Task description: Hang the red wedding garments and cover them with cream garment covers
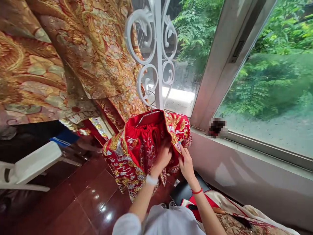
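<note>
A red embroidered jacket (127, 166) with gold and silver patterns hangs in front of me on a wire hanger (151, 112). Inside its opening shows a gathered red embroidered garment (148, 143). My left hand (163, 158), with a white band on the wrist, reaches into the opening against the inner cloth. Its fingertips are hidden among the folds. At the jacket's right front edge, my right hand (186, 163), with a red string bracelet, pinches the border between thumb and fingers.
A white scrolled metal grille (158, 58) stands behind the hanger. Gold embroidered garments (97, 49) hang at upper left. A white plastic chair (36, 161) is at left. Close to my right are a black seat (189, 189) and pale embroidered cloth (234, 215), under the window ledge (256, 150).
</note>
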The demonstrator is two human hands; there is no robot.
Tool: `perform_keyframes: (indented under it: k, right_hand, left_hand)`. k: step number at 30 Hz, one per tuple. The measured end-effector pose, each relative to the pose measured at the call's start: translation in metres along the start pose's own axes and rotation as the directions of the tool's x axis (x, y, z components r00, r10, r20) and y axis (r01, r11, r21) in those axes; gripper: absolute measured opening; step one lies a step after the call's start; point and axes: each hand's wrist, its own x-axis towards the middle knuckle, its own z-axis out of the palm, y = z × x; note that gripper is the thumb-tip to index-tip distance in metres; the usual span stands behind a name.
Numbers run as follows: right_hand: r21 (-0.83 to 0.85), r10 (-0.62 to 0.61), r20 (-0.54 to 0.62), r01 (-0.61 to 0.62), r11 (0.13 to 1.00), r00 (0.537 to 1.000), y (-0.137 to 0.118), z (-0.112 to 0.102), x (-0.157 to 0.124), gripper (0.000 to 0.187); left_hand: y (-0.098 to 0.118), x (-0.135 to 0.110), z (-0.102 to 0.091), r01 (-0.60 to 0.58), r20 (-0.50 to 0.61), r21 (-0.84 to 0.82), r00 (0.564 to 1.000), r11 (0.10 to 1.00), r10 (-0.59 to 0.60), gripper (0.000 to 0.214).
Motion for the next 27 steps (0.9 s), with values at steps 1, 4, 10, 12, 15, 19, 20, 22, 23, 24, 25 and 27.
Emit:
perform_keyframes:
  k: [1,4,10,12,15,19,20,22,23,24,25,27]
  right_hand:
    - [0.001,0.0,0.031,0.0,1.0,1.0,0.003,-0.002,-0.002,0.062]
    - [-0.014,-0.012,0.107,0.014,1.0,0.994,0.009,-0.003,-0.003,0.065]
    - [0.005,-0.052,0.194,0.052,0.999,0.98,0.0,0.005,0.009,0.059]
    - [0.047,-0.104,0.244,0.095,0.994,0.964,-0.011,0.004,0.008,0.053]
    - [0.107,-0.139,0.281,0.113,0.988,0.949,-0.026,0.0,-0.004,0.048]
    - [0.102,-0.08,0.263,0.055,0.993,0.962,-0.025,-0.002,-0.024,0.05]
    - [0.082,-0.056,0.255,0.036,0.996,0.965,-0.021,-0.002,-0.027,0.052]
    - [0.057,-0.008,0.257,-0.007,0.998,0.966,-0.011,-0.002,-0.03,0.054]
    - [0.069,0.014,0.276,-0.034,0.997,0.961,-0.006,-0.003,-0.031,0.055]
    - [0.108,0.03,0.314,-0.067,0.992,0.949,0.001,-0.003,-0.032,0.054]
    - [0.173,0.045,0.363,-0.115,0.978,0.931,0.009,-0.004,-0.034,0.055]
    - [0.349,0.095,0.454,-0.275,0.896,0.886,0.032,-0.007,-0.039,0.058]
  left_hand:
    - [-0.004,-0.022,-0.009,-0.004,-0.159,0.047,0.987,0.999,0.011,0.023]
    - [-0.025,-0.064,-0.039,0.146,-0.692,0.227,0.72,0.963,0.054,0.043]
    - [-0.032,-0.034,-0.104,0.334,-0.659,-0.054,0.696,0.941,-0.285,0.035]
    - [-0.001,-0.024,-0.108,0.3,-0.705,-0.075,0.659,0.951,-0.263,0.035]
    - [0.047,-0.02,-0.077,0.169,-0.538,-0.025,0.829,0.985,-0.156,0.041]
    - [0.034,-0.018,-0.007,0.124,-0.175,0.004,0.977,0.992,-0.121,0.049]
    - [0.019,-0.017,0.003,0.184,-0.151,0.017,0.972,0.983,-0.18,0.049]
    - [-0.01,-0.019,0.011,0.273,-0.138,0.03,0.954,0.962,-0.266,0.048]
    - [-0.022,-0.022,0.009,0.28,-0.126,0.02,0.953,0.96,-0.276,0.047]
    - [-0.03,-0.028,0.006,0.27,-0.11,-0.012,0.957,0.963,-0.269,0.046]
    - [-0.035,-0.037,0.002,0.254,-0.085,-0.072,0.962,0.965,-0.26,0.046]
    - [-0.041,-0.066,-0.002,0.289,-0.046,-0.254,0.95,0.923,-0.31,0.045]
